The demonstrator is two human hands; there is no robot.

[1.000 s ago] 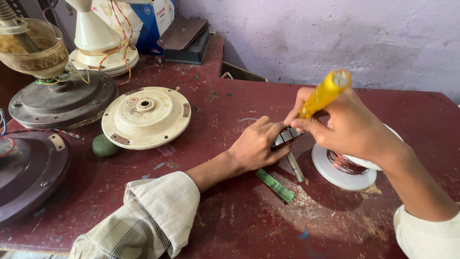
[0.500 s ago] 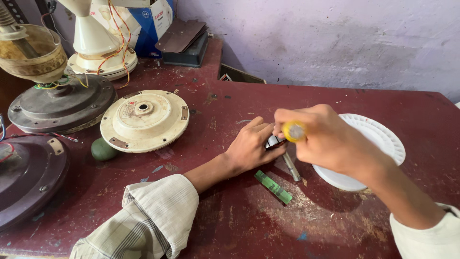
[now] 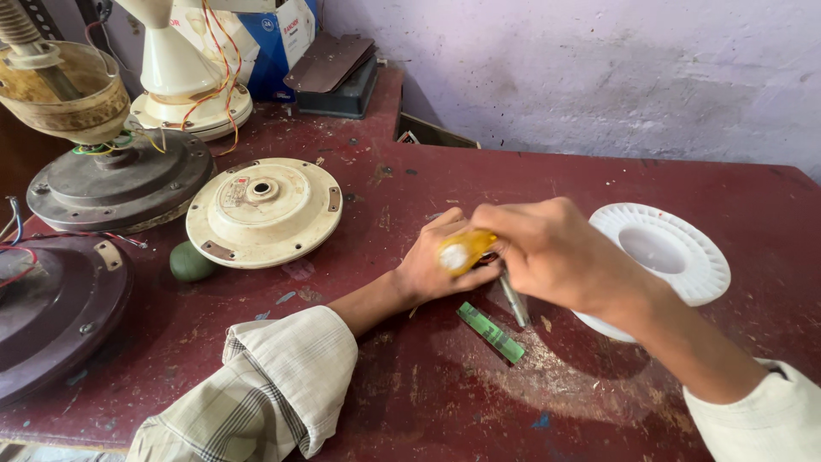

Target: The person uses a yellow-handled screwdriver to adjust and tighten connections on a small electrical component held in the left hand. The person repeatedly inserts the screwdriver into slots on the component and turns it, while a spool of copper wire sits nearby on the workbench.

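The right hand (image 3: 556, 252) gripped a yellow-handled screwdriver (image 3: 457, 252) upright, to press down; the left hand (image 3: 440, 265) probably pinned a hidden small part against the table (image 3: 599, 402).

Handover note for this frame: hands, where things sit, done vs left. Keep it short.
Right hand grips a yellow-handled screwdriver, tip down at a small part hidden under the hands.
Left hand lies flat on the red table, steadying that part.
Green strip lies loose just in front; white plastic disc behind the right wrist; cream fan cover to the left.
Done or left: cannot tell, the part is covered.
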